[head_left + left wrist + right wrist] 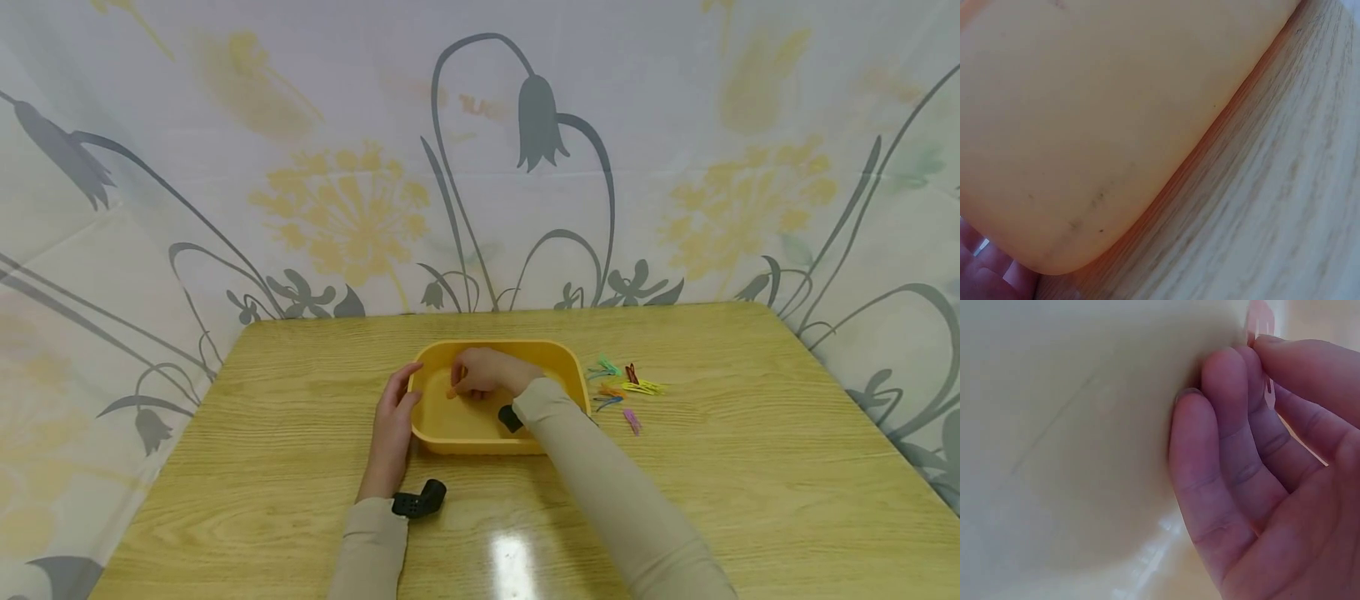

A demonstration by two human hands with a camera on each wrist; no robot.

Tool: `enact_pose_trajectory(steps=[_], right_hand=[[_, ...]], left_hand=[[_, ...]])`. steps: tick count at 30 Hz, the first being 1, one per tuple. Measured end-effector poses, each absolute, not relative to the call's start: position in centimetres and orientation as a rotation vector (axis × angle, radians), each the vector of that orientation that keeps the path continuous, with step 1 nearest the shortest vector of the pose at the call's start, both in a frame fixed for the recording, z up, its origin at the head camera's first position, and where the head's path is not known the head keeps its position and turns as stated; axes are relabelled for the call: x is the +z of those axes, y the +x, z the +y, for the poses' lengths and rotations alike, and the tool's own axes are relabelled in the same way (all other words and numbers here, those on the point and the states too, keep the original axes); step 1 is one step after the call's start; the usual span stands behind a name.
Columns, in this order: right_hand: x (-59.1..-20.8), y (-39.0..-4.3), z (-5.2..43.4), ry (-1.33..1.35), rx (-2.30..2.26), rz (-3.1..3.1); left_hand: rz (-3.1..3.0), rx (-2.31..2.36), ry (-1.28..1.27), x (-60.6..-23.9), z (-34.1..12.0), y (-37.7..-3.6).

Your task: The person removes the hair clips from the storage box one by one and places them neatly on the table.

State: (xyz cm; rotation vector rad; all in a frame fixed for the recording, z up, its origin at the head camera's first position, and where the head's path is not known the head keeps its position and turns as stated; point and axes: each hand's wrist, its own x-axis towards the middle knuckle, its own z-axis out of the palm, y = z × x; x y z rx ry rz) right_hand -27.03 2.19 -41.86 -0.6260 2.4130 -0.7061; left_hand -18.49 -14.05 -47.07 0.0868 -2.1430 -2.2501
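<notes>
A yellow plastic basin (pixel 480 447) stands on the wooden table. My left hand (pixel 392 417) holds its left side, with fingertips and thumb at the rim; in the left wrist view a few fingers (pixel 988 275) show past the basin's corner. Reaching inside the basin, my right hand (pixel 483 372) pinches a small orange-pink clothespin (pixel 452 392) between thumb and fingertips. Up close in the right wrist view, this clothespin (pixel 1261 319) is partly hidden by the fingers, and the other fingers lie bent close to the pale basin surface.
Right of the basin lie several loose clothespins: green (pixel 604 368), dark red (pixel 632 374), yellow (pixel 645 387), orange (pixel 612 391), blue (pixel 609 402) and pink (pixel 632 422). A patterned cloth (pixel 480 208) hangs behind the table's far edge. Each wrist wears a black camera mount (pixel 420 501).
</notes>
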Motion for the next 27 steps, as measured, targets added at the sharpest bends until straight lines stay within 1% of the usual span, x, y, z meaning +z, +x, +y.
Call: enact_pose_trajectory(steps=[8,15,20,27], right_hand=[[-41.4,-26.7,2.8,-0.681,-0.601,2.438],[-41.6,-26.8,3.4,-0.612,-0.67,2.348],[-41.5,-27.1,3.6,-0.684,-0.652,2.421],[-40.8,-27.3,4.3,-0.666,-0.701,2.404]], left_hand=[[-2.14,-2.24,0.071,-47.1,-14.1,-18.5],[-2.146,-2.241,0.094,-47.0,-14.0,-18.6],[-2.139,-2.255,0.106,-46.9,-13.9,-18.6],[-2.143,-2.243,0.096,-46.8,-13.9,-18.5]])
